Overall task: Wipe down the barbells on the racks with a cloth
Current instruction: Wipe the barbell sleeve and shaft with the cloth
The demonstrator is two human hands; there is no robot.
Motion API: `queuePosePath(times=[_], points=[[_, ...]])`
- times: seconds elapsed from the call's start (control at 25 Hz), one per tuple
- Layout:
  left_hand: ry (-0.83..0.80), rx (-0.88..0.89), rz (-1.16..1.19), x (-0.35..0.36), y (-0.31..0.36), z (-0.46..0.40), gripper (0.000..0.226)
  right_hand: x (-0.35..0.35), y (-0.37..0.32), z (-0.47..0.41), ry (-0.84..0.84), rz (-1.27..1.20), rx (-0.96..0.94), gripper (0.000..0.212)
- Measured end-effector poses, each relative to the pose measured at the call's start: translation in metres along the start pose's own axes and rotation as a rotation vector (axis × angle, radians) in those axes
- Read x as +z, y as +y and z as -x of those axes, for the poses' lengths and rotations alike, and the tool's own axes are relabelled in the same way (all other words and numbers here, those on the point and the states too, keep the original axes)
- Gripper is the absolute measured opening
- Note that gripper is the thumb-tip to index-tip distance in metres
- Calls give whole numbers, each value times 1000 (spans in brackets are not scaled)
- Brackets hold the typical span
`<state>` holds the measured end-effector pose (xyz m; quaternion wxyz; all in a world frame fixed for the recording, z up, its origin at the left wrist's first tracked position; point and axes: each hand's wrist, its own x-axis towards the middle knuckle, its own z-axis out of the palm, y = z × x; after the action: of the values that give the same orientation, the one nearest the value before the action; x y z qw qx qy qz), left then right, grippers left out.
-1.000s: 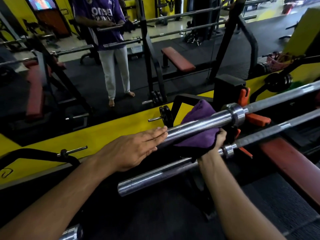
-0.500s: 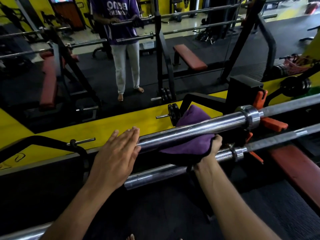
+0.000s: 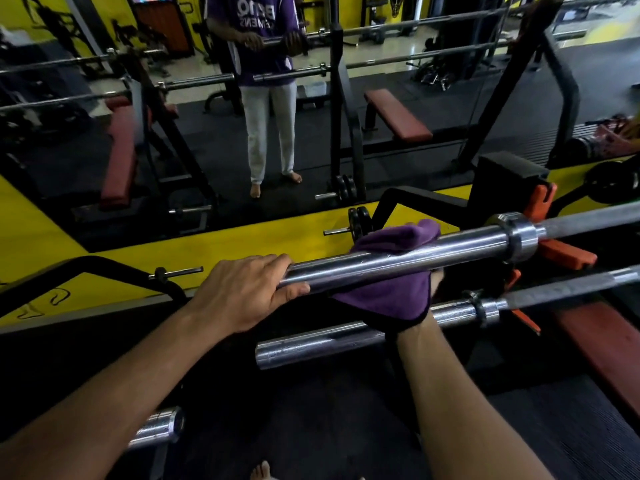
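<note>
Gripping the end of the upper barbell (image 3: 398, 259) at frame centre, the left hand (image 3: 242, 292) curls around its sleeve. Just right of it, the right hand (image 3: 431, 284), mostly hidden, holds the purple cloth (image 3: 384, 296) wrapped around the same bar.

floor: black rubber (image 3: 311, 427) | wall: yellow band (image 3: 214, 247) | mirror above (image 3: 194, 140)

L hand (image 3: 242, 292) on bar (image 3: 460, 247) | cloth (image 3: 388, 292) just R | 2nd bar (image 3: 346, 341) below
</note>
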<state>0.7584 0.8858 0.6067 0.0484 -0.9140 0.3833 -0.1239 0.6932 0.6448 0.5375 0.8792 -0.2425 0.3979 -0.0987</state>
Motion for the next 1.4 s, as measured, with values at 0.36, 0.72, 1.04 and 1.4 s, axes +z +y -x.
queuePosePath(times=[0.36, 0.72, 1.04, 1.4], points=[[129, -125, 474, 11, -13, 33, 72, 12, 40, 55, -108, 4, -77, 37], [-6, 240, 472, 11, -59, 64, 59, 49, 58, 79, 114, -204, -236, 41], [25, 382, 694, -30, -135, 55, 57, 132, 155, 130, 161, -268, -101, 39], [-54, 546, 544, 16, -121, 72, 58, 121, 120, 116, 244, -266, -347, 41]])
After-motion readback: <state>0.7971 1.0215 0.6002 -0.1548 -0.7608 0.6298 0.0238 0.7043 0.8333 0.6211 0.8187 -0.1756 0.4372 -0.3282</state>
